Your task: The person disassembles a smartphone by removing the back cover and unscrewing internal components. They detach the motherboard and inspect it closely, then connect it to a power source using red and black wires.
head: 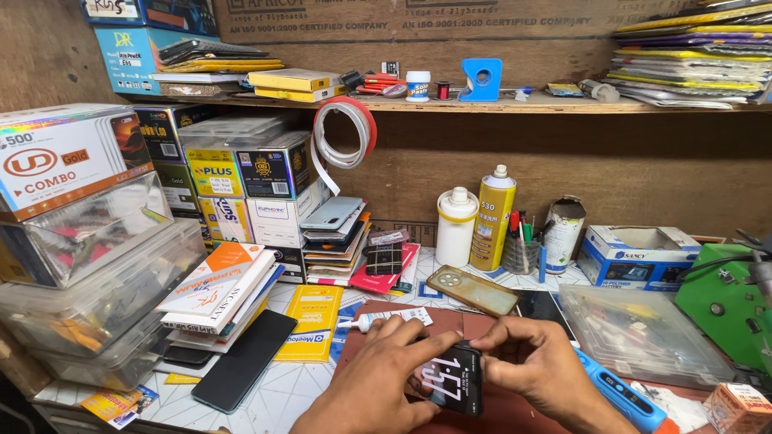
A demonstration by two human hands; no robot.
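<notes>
— Plywood walls and a crammed shelf hemmed in that repair bench, and down at the near edge sat the smartphone (452,379), screen lit, on the reddish mat (482,325).

— Who had it?

— Both hands. The left hand (384,378) lay over its left side, fingers spread flat, thumb on the glass. The right hand (537,366) pinched the right edge, fingers curled round the rim.

— Risks?

— Grip looked light, I judged; a slip could have knocked the phone off the mat's near edge. Just beyond lay a small white glue tube (384,321); a nudge might have smeared adhesive onto the screen. A gold-cased phone (473,290) rested a little farther back, and the blue tool (621,395) sat close by the right wrist, easy to knock. Behind, a yellow spray can (492,217) and white bottle (456,226) stood upright, well apart.
</notes>
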